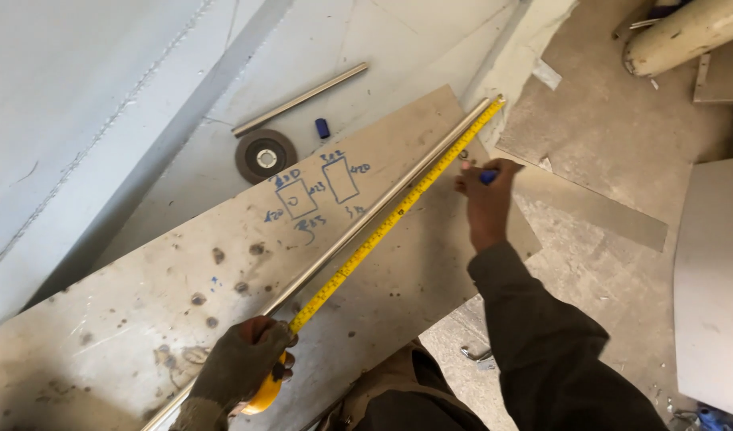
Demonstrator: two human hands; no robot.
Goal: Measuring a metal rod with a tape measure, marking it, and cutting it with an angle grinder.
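So that long metal rod (pixel 358 227) lies diagonally across the scuffed board (pixel 143 295), stiff and probably slippery (grab it mid-length). Your tape measure (pixel 382 227) runs alongside it, gloved left hand (pixel 243 363) wrapped round the yellow case, right hand (pixel 486 191) pinching a blue marker (pixel 488 176) near the far end.

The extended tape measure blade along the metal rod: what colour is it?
Yellow blade with dark markings, in the head view.

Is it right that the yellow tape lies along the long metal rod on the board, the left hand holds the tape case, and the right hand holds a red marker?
Not quite: the marker in the right hand is blue, not red, as the head view shows. The rest holds: the yellow tape lies along the rod on the board, and the left hand holds the tape case.
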